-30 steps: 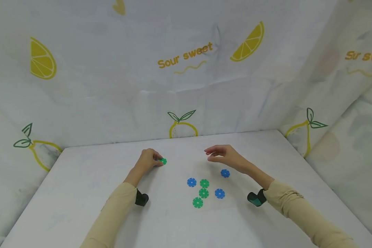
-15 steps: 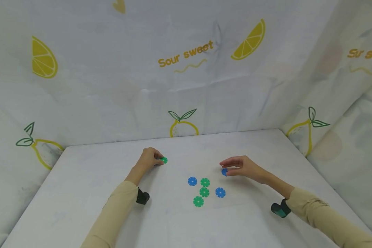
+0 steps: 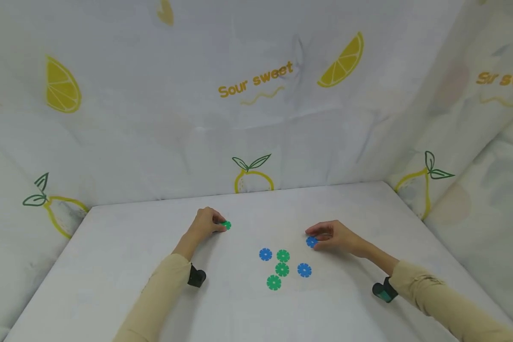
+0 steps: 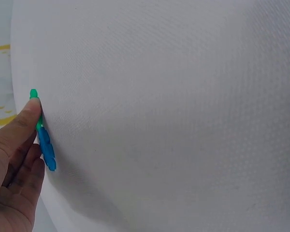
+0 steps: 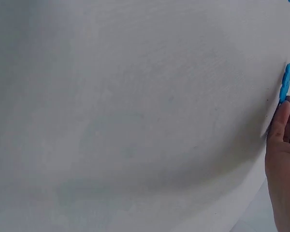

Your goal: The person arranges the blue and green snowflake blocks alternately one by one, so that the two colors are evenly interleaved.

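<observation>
In the head view my left hand (image 3: 205, 223) is over the table's back left part, pinching a green notched plastic disc (image 3: 226, 225) between thumb and fingers. The left wrist view shows a blue notched disc (image 4: 47, 149) joined to it, edge-on along the fingers. Over at the right, my right hand (image 3: 336, 237) has thumb and fingertips at the edges of a blue notched disc (image 3: 311, 242) low at the table. That blue disc (image 5: 285, 83) appears edge-on between the thumb and fingers in the right wrist view.
Between the hands lie three green discs (image 3: 282, 269) in a loose column. One blue disc (image 3: 265, 254) lies left of them and another blue disc (image 3: 304, 270) right. The white table (image 3: 132, 247) meets a lemon-printed cloth (image 3: 171, 142) behind it.
My right hand has moved right and down onto the rear blue disc, and its fingers have closed about it. The left hand stays in place with its discs.
</observation>
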The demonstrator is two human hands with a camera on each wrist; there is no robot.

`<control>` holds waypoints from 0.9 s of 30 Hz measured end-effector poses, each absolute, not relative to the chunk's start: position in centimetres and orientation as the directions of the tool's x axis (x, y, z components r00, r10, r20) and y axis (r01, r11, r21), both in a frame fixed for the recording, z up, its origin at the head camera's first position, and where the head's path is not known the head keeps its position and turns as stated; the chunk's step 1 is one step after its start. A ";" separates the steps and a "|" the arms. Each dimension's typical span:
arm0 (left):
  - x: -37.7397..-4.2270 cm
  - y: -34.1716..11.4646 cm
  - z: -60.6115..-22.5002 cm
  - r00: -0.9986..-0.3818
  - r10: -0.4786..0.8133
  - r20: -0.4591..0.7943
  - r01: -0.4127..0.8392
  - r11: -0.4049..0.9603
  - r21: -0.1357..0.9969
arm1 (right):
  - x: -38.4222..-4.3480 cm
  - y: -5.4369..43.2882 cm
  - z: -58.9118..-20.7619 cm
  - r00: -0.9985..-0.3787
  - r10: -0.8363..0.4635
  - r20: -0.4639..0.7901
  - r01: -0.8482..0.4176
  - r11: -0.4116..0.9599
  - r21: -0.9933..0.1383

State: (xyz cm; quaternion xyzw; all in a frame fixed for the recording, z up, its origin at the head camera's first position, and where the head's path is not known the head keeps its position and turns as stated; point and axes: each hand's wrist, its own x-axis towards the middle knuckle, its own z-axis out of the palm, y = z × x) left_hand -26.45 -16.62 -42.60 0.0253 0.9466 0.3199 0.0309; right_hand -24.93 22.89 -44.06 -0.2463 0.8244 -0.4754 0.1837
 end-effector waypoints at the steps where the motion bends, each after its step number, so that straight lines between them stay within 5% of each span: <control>1: -26.4 -16.6 -42.7 -0.996 0.071 -0.045 0.029 0.791 0.612 | -24.8 23.0 -44.1 -0.811 -0.582 -0.066 -0.240 0.433 -0.869; 27: -26.0 -16.5 -42.6 -0.995 0.097 -0.025 0.061 0.781 0.621 | -25.2 23.2 -44.2 -0.799 -0.598 -0.063 -0.242 0.415 -0.877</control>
